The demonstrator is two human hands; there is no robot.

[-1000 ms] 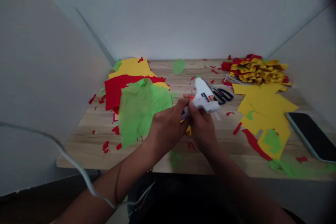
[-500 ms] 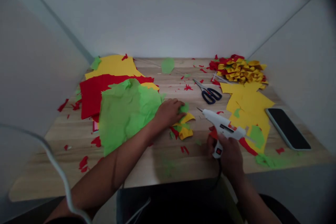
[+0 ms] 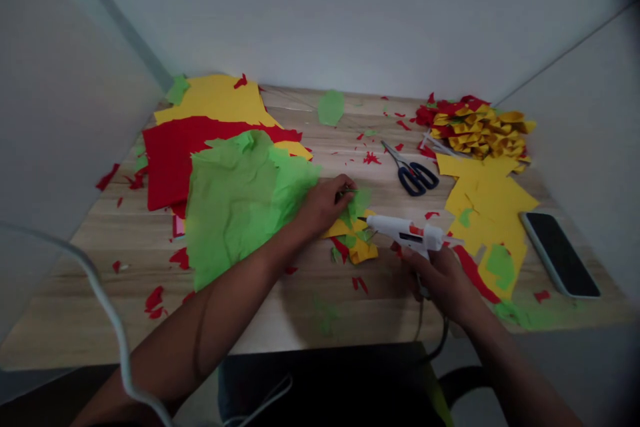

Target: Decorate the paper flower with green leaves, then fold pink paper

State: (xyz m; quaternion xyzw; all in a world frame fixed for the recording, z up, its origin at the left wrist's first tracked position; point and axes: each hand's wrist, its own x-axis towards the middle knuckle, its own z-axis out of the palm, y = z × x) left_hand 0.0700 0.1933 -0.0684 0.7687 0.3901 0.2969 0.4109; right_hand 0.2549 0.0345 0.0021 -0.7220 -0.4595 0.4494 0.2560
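Observation:
My right hand grips the handle of a white glue gun, whose nozzle points left at a small yellow, green and red paper piece on the wooden table. My left hand is closed, pinching a small green paper bit at the top of that piece. The gun's cord runs down past the table's near edge.
Left of my left hand lies a crumpled green sheet over red and yellow sheets. Blue-handled scissors lie behind the gun. Yellow sheets, a pile of folded yellow-red pieces and a phone are at right. Red scraps are scattered.
The glue gun has come down from in front of me to the table at right, then swung left, its nozzle now at the paper piece. My left hand has gone onto that piece.

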